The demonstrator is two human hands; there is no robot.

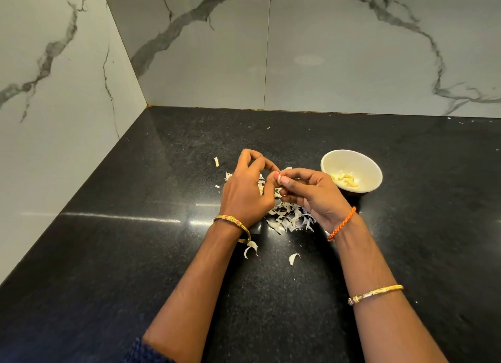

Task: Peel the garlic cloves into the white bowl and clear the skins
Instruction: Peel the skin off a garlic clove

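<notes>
At the centre of the frame, the left hand [245, 193] and right hand [311, 191] together pinched a small pale garlic clove [279, 178] above the glossy black stone tabletop [135, 254]. Papery white skins [290, 219] lay scattered beneath them. Right of centre stood the round white bowl [363, 162], holding peeled yellowish cloves [345, 180].

Black counter [135, 254]: bare toward the left wall and along the back edge. Centre: heap of garlic skins [290, 219] under both hands, stray flakes just in front and left. White bowl [351, 170]: right of centre, close beside the right hand [311, 191]. Far right: bare counter. Marble walls close off left and rear.
</notes>
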